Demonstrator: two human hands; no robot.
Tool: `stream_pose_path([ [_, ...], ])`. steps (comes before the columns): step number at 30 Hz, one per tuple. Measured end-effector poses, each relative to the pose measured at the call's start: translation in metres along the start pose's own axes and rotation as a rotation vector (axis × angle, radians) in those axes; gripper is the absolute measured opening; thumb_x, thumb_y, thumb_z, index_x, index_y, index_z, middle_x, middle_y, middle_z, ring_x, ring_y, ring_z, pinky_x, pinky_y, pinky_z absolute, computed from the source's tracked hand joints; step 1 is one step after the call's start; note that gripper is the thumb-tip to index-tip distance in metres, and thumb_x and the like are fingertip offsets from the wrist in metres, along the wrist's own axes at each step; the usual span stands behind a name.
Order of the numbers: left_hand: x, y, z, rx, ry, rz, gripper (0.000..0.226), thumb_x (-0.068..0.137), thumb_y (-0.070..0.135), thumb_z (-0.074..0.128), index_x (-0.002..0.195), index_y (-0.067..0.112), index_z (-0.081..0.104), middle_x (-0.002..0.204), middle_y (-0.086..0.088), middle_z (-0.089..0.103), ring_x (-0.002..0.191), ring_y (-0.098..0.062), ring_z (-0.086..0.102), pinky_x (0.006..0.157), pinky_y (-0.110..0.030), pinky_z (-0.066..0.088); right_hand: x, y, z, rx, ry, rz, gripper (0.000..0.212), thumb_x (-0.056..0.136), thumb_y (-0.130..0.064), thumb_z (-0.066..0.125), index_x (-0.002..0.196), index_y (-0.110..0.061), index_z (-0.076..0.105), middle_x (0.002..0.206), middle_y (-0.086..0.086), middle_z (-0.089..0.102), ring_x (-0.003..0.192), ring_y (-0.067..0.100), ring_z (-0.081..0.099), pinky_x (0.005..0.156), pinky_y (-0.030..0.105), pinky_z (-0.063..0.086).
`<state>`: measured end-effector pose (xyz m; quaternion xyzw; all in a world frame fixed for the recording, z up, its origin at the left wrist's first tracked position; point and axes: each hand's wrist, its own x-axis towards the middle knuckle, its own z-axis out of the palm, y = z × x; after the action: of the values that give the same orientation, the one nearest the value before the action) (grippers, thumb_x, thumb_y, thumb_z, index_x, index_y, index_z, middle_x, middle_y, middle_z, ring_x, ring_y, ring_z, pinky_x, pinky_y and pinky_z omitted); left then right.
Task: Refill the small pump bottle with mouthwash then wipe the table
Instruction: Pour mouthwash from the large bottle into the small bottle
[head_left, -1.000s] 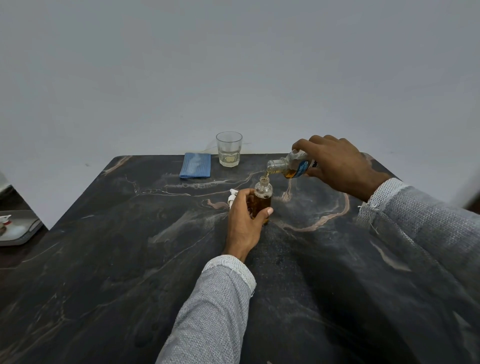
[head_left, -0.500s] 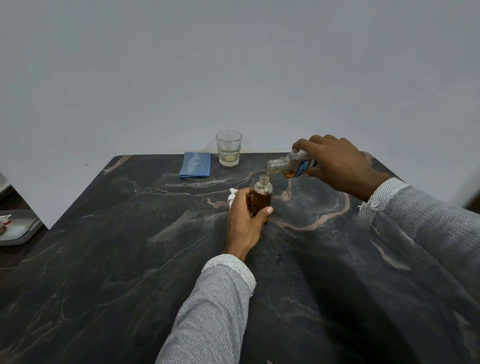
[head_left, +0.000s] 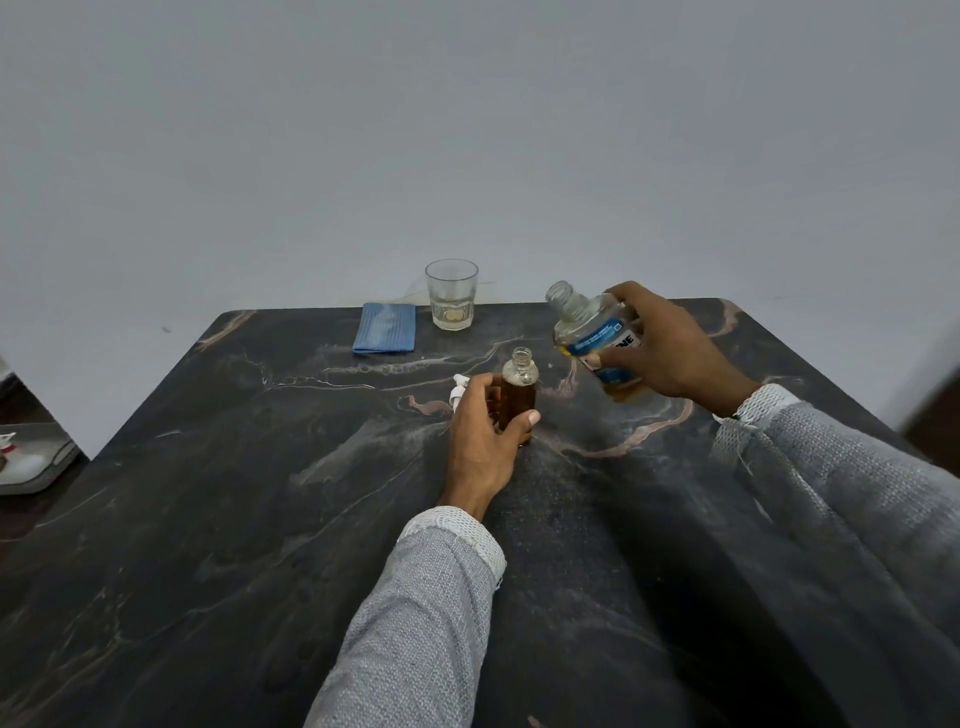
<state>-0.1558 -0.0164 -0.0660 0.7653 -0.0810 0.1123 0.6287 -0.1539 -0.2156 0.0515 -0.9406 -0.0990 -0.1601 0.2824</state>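
Pump bottle (head_left: 519, 395), one, uncapped, upright on bench (head_left: 208, 519), clasped by left grip (head_left: 480, 441); right grip (head_left: 670, 353) holds one mouthwash bottle (head_left: 592, 338) just beside. One glass (head_left: 451, 301), one cloth (head_left: 385, 328).

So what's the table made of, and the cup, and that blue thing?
The table looks like polished stone, maybe marble: dark with pale and pinkish veins and a soft sheen, though it could be a printed look-alike. The cup seems to be clear glass, since you can see through it to its thick base. The blue thing looks like a folded cloth, soft and ribbed.
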Motion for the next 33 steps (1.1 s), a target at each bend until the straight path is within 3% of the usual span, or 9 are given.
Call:
stream_pose_path([
  [3,0.000,0.000,0.000,0.000,0.001,0.012,0.050,0.079,0.021,0.077,0.117,0.032,0.047,0.118,0.008,0.057,0.109,-0.009,0.057,0.087,-0.020,0.046,-0.006,0.013,-0.001,0.248,0.029,0.124,0.056,0.079,-0.020,0.077,0.126,-0.017,0.047,0.115,-0.005,0.058,0.099,0.013,0.059,0.077,0.025,0.052],
  [6,0.000,0.001,0.000,0.009,-0.004,0.011,0.050,0.079,0.022,0.077,0.115,0.035,0.045,0.109,0.017,0.054,0.104,-0.005,0.057,0.081,-0.013,0.044,-0.014,0.027,-0.003,0.430,0.051,0.191,0.052,0.079,-0.019,0.076,0.122,-0.021,0.047,0.110,-0.012,0.058,0.094,0.008,0.061,0.069,0.015,0.053],
  [9,-0.001,0.002,0.000,0.004,0.005,0.005,0.051,0.079,0.021,0.078,0.114,0.035,0.044,0.106,0.020,0.054,0.101,-0.003,0.057,0.079,-0.011,0.044,-0.019,0.046,-0.003,0.537,0.083,0.252,0.056,0.079,-0.019,0.076,0.127,-0.020,0.046,0.121,-0.007,0.060,0.106,0.013,0.060,0.083,0.027,0.055],
  [13,-0.001,0.003,0.000,0.009,0.002,0.003,0.051,0.079,0.020,0.078,0.114,0.035,0.044,0.107,0.018,0.054,0.097,0.002,0.055,0.076,-0.008,0.043,-0.027,0.067,-0.002,0.615,0.109,0.282,0.061,0.078,-0.019,0.076,0.131,-0.017,0.045,0.129,0.001,0.059,0.112,0.017,0.060,0.083,0.027,0.056],
  [18,-0.001,0.003,-0.001,0.021,-0.002,0.001,0.051,0.079,0.020,0.077,0.116,0.034,0.044,0.115,0.011,0.055,0.101,-0.002,0.056,0.080,-0.010,0.043,-0.036,0.083,-0.003,0.681,0.116,0.297,0.062,0.077,-0.018,0.077,0.131,-0.015,0.046,0.121,-0.003,0.062,0.108,0.014,0.063,0.073,0.020,0.056],
  [24,-0.001,0.002,0.000,0.021,-0.005,-0.011,0.052,0.079,0.020,0.077,0.117,0.032,0.044,0.117,0.009,0.055,0.107,-0.008,0.056,0.086,-0.017,0.045,-0.041,0.092,-0.007,0.709,0.083,0.300,0.056,0.079,-0.017,0.076,0.127,-0.016,0.048,0.123,-0.002,0.062,0.111,0.015,0.063,0.082,0.025,0.057],
  [29,-0.001,0.004,0.000,0.021,0.001,-0.005,0.051,0.080,0.016,0.076,0.116,0.032,0.045,0.115,0.011,0.055,0.095,0.008,0.055,0.075,-0.008,0.045,-0.040,0.095,-0.011,0.698,0.012,0.294,0.048,0.082,-0.015,0.073,0.123,-0.017,0.048,0.127,0.002,0.061,0.114,0.018,0.062,0.090,0.032,0.055],
  [33,-0.002,0.004,0.000,0.017,0.000,-0.007,0.051,0.080,0.015,0.076,0.116,0.031,0.044,0.115,0.011,0.054,0.097,0.005,0.055,0.078,-0.008,0.044,-0.042,0.095,-0.009,0.749,0.018,0.283,0.051,0.075,-0.022,0.075,0.119,-0.021,0.049,0.121,-0.002,0.064,0.110,0.016,0.065,0.086,0.029,0.056],
])
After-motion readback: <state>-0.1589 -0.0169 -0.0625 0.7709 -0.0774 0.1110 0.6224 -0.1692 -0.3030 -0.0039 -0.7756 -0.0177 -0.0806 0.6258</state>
